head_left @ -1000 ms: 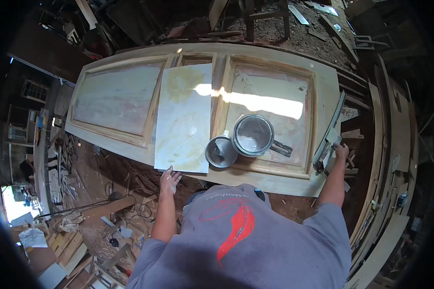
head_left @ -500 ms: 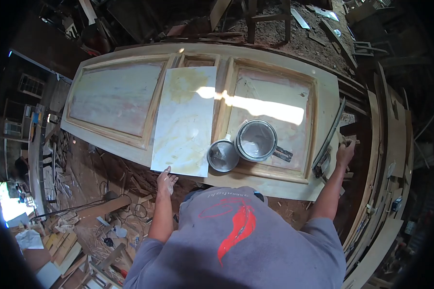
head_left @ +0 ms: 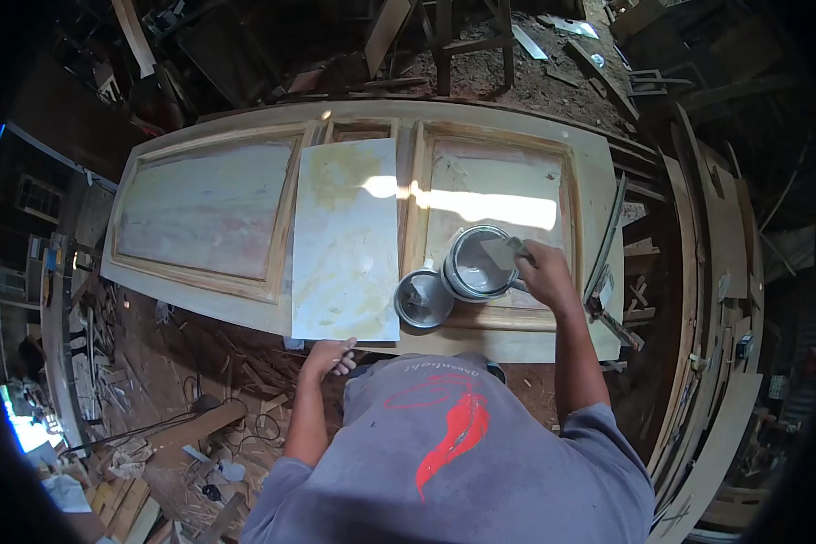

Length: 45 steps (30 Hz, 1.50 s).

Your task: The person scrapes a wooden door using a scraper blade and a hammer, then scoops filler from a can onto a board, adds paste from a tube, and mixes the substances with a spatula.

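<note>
A pale wooden panelled door [head_left: 204, 213] lies flat in front of me. Across its middle rests a white stained sheet [head_left: 344, 245], its near end overhanging the door's edge. My left hand [head_left: 333, 355] is at that near edge with fingers apart, touching or very close to it. In my right hand [head_left: 548, 272] is a putty knife [head_left: 499, 253], its blade over the large open can [head_left: 454, 285]. Grey material shows inside that can. Beside it on the left stands a smaller grey can [head_left: 400, 311], with something pale inside it.
A long thin dark strip [head_left: 607, 231] and a tool with a narrow handle [head_left: 615, 317] lie at the door's right end. Long boards [head_left: 689, 299] line the right side. Wood scraps [head_left: 122, 494] and cables cover the floor at lower left.
My right hand has come from the door's right end to the large can, now holding the putty knife. My left hand has shifted slightly right along the sheet's near edge. The view has shifted a little.
</note>
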Available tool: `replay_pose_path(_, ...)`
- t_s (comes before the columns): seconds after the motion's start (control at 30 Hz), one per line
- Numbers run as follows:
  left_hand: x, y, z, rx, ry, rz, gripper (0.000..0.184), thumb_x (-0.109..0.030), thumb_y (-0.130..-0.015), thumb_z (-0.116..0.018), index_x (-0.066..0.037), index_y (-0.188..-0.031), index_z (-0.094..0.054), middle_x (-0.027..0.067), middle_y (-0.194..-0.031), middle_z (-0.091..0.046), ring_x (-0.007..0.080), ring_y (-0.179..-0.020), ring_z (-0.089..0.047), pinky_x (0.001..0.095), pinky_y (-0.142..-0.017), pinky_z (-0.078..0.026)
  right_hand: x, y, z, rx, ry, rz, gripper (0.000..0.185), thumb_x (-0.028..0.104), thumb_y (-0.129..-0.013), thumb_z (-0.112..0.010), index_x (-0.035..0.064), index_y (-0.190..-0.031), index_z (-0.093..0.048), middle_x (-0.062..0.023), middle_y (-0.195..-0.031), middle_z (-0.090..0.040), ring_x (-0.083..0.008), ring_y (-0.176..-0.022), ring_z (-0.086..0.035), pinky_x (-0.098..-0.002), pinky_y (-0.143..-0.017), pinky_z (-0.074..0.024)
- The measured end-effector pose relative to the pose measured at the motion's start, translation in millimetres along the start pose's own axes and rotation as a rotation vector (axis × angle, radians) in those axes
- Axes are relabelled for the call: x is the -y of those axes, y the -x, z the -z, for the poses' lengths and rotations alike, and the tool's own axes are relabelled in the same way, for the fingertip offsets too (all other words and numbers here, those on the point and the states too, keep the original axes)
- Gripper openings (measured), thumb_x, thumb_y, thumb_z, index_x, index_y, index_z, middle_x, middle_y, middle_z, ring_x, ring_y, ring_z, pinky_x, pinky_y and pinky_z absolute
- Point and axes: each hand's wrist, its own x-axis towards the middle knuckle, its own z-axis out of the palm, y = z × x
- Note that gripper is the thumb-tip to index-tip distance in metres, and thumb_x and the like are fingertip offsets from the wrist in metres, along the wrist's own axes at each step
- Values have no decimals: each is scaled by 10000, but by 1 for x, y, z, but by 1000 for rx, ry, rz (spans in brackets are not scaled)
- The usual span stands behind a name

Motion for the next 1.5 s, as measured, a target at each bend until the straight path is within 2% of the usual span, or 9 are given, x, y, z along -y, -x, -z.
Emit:
replay_pose_path(0.07, -13, -15, -16, 37, -152, -249, 496, -476, -992, -786, 4, -897, -709, 115, -736, -755, 134, -555, -644, 315, -522, -500, 2, -5, -25, -21, 220, 56, 141, 149, -891, -700, 19, -943, -713, -215, -854, -759, -447, -799, -726, -518, -763, -586)
replay_pose_path(0.13, -26, -53, -52, 19, -89, -541, 565, -449, -946, -844, 63, -1154, -724, 197, -1076, -776, 200, -926, -733, 360, -773, -598, -5, -12, -45, -14, 382, 5, 113, 139, -873, -683, 47, -924, -723, -225, -869, -762, -443, -836, -743, -552, -782, -587)
replay_pose_path(0.2, -101, 7, -83, 187, -8, -692, 849, -393, -910, -888, 0, -1564, -517, 195, -1440, -669, 292, -1308, -654, 411, -1037, -556, -14, -26, -74, -68, 478, 14, 101, 133, -865, -670, 71, -911, -734, -233, -873, -763, -439, -846, -753, -560, -794, -598)
replay_pose_path(0.27, -133, -4, -112, 106, -172, -882, 1018, -473, -885, -886, 2, -1640, -396, 264, -1554, -575, 379, -1442, -570, 446, -1149, -494, -16, -30, -88, -134, 508, -5, 115, 139, -867, -668, 82, -924, -749, -237, -873, -763, -437, -845, -756, -548, -801, -608)
replay_pose_path(0.43, -177, -12, -162, 74, -296, -1164, 1007, -389, -896, -840, 14, -1651, -309, 326, -1609, -469, 460, -1463, -510, 464, -1233, -410, -9, -40, -107, -47, 526, -11, 170, 130, -864, -674, 84, -986, -782, -216, -910, -773, -427, -901, -760, -535, -838, -605)
replay_pose_path(0.77, -170, -16, -172, -25, -294, -1136, 951, -354, -944, -795, 2, -1666, -289, 339, -1574, -496, 462, -1452, -515, 465, -1228, -406, -15, -45, -116, 210, 205, 274, 188, 120, -823, -742, 92, -991, -823, -211, -994, -784, -425, -946, -751, -508, -846, -592)
replay_pose_path(1.03, -172, -14, -171, 5, -196, -1064, 821, -358, -956, -790, -38, -1622, -432, 284, -1478, -625, 410, -1311, -652, 441, -1131, -493, -27, -57, -85, 599, 407, 518, 292, 71, -811, -732, 141, -1073, -839, -206, -999, -790, -424, -942, -751, -496, -888, -593)
replay_pose_path(1.2, -177, -9, -170, 7, -287, -901, 883, -411, -935, -804, -152, -1677, -401, 271, -1380, -697, 410, -1192, -721, 460, -1054, -545, -26, -64, -41, 433, 553, 242, 235, 150, -837, -689, 155, -1017, -840, -208, -961, -790, -414, -904, -769, -504, -825, -613)
replay_pose_path(1.5, -183, -9, -172, -46, -442, -814, 911, -477, -940, -792, -247, -1706, -355, 263, -1114, -778, 407, -1085, -764, 467, -972, -575, -12, -63, -91, 261, 584, 296, 175, 184, -850, -710, 72, -906, -832, -196, -910, -800, -337, -890, -802, -468, -803, -633)
